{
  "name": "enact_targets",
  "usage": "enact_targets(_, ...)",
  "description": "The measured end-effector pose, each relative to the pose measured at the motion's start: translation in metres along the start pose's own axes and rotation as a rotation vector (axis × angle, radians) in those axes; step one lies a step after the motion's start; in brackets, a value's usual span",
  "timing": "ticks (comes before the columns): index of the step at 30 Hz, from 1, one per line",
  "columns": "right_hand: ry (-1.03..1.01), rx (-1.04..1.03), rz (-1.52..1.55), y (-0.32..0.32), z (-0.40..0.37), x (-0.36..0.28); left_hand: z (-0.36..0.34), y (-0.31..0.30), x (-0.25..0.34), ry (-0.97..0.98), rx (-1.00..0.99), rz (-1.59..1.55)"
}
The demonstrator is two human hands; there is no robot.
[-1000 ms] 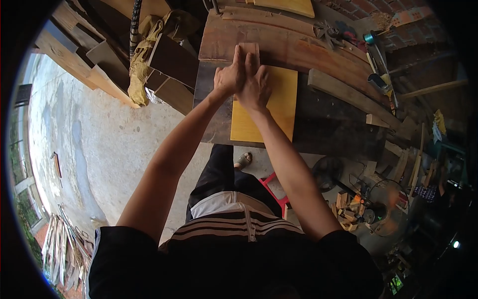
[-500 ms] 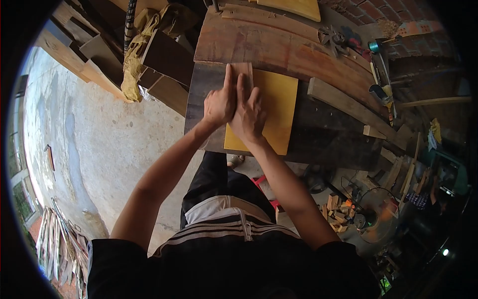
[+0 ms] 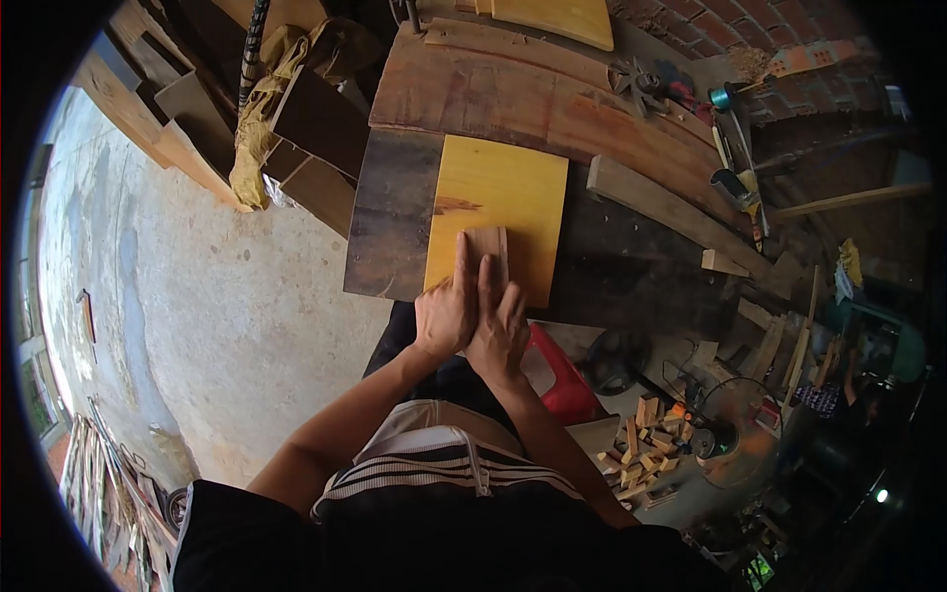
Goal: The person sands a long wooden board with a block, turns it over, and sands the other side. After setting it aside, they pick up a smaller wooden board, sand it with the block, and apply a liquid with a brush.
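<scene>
A yellow board (image 3: 501, 187) with a dark mark near its left edge lies flat on the dark worktable (image 3: 395, 212). On its near half rests a small brown wooden block (image 3: 488, 242). My left hand (image 3: 446, 314) presses on the block's left side, index finger stretched along it. Beside it, touching, my right hand (image 3: 498, 321) grips the block with a finger extended over its top. The palms and the block's near end are hidden.
Brown planks (image 3: 533, 94) cover the table's far side. A long wooden bar (image 3: 661, 207) lies to the right. Boards with a yellow cloth (image 3: 254, 148) stand left. A red stool (image 3: 562, 380), wood offcuts (image 3: 646, 444) and a fan (image 3: 740, 424) are at lower right.
Both hands and the block have moved from the board's far left edge toward my body, uncovering the dark mark. More of the red stool shows.
</scene>
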State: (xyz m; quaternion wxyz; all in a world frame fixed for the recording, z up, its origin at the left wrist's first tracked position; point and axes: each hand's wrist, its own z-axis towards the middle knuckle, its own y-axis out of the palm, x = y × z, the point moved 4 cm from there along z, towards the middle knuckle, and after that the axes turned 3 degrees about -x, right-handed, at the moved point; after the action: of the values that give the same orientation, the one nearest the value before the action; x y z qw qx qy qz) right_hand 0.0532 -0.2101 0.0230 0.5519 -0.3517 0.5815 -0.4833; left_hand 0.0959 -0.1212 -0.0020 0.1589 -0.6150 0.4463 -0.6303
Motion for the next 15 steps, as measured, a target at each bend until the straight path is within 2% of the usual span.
enact_targets(2, 0.003, -0.093, -0.09, 0.002, 0.008, 0.002, 0.015, 0.0, -0.001, -0.007, -0.03, 0.011)
enact_targets(4, 0.032, -0.103, -0.09, 0.002, 0.05, 0.006, 0.062, -0.007, 0.001, -0.031, -0.082, 0.045)
enact_targets(6, 0.089, -0.062, -0.036, 0.008, 0.094, 0.015, 0.117, -0.016, 0.008, -0.028, -0.131, 0.085)
enact_targets(11, 0.082, 0.07, 0.028, 0.016, 0.185, 0.037, 0.23, -0.018, 0.013, -0.02, -0.097, 0.082)
enact_targets(13, 0.032, 0.199, -0.042, 0.019, 0.192, 0.042, 0.234, -0.021, 0.018, -0.029, -0.07, 0.074)
enact_targets(15, 0.047, 0.166, -0.026, 0.012, 0.157, 0.042, 0.2, -0.016, 0.02, -0.021, -0.118, 0.073)
